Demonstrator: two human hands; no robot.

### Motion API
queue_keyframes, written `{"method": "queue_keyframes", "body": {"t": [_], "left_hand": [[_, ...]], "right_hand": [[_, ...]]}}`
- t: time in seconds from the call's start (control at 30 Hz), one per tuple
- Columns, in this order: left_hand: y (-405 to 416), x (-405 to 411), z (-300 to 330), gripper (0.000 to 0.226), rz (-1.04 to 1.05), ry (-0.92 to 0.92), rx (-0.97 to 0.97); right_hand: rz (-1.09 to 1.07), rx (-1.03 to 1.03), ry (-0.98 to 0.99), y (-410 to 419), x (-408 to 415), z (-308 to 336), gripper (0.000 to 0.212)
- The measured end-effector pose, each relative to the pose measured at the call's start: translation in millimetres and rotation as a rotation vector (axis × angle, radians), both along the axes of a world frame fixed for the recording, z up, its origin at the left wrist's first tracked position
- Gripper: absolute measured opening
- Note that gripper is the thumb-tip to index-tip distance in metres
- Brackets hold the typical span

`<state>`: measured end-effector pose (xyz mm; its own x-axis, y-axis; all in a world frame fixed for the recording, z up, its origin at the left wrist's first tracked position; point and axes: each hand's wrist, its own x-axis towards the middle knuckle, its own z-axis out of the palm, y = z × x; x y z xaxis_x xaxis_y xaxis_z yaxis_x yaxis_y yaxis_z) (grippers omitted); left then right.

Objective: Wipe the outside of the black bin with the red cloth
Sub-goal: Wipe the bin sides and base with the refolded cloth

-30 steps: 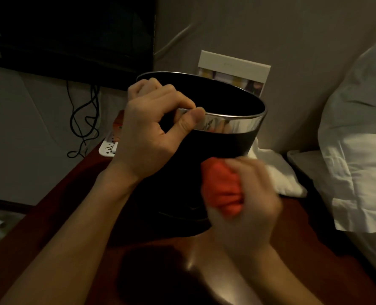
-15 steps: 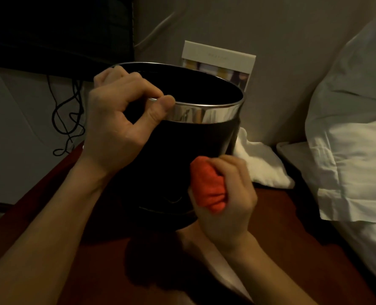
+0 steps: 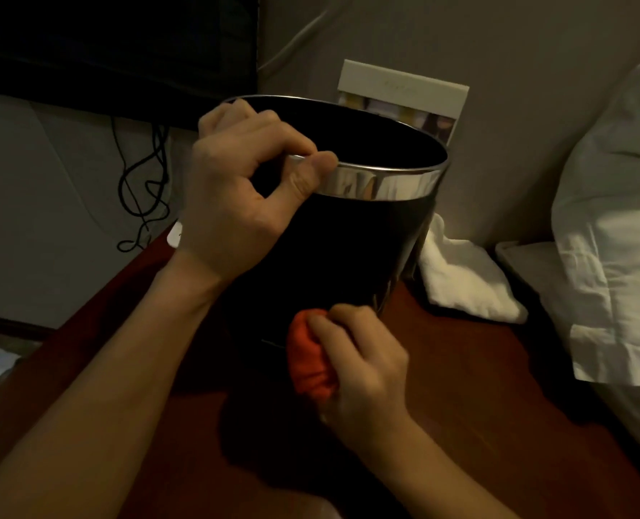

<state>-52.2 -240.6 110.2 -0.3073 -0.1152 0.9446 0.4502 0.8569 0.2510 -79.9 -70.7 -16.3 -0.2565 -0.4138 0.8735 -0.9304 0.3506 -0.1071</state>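
Your left hand (image 3: 236, 204) grips the bin's (image 3: 348, 256) chrome rim; your right hand (image 3: 359, 365) clutches the balled cloth (image 3: 309, 357) against the bin's lower wall, near the tabletop (image 3: 479, 387).

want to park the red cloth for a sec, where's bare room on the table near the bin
Bare tabletop lies to the right of the right hand, in front of the white towel. More sits near the front edge between the forearms. It is crowded behind the black bin, where the towel and card sit.
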Motion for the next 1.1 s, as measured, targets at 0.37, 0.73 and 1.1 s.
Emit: {"method": "queue_keyframes", "body": {"t": [0.37, 0.73, 1.1], "left_hand": [[-0.5, -1.6, 1.1, 0.015, -0.023, 0.016, 0.003], [-1.8, -3.0, 1.1, 0.017, -0.026, -0.006, 0.020], [3.2, -3.2, 1.7, 0.020, -0.006, -0.001, 0.032]], "right_hand": [[-0.050, 0.046, 0.020, -3.8, 7.3, -8.1, 0.030], [-0.059, 0.023, -0.006, 1.1, 3.1, -10.5, 0.018], [-0.006, -0.029, -0.016, 6.4, -6.9, -15.4, 0.016]]}}
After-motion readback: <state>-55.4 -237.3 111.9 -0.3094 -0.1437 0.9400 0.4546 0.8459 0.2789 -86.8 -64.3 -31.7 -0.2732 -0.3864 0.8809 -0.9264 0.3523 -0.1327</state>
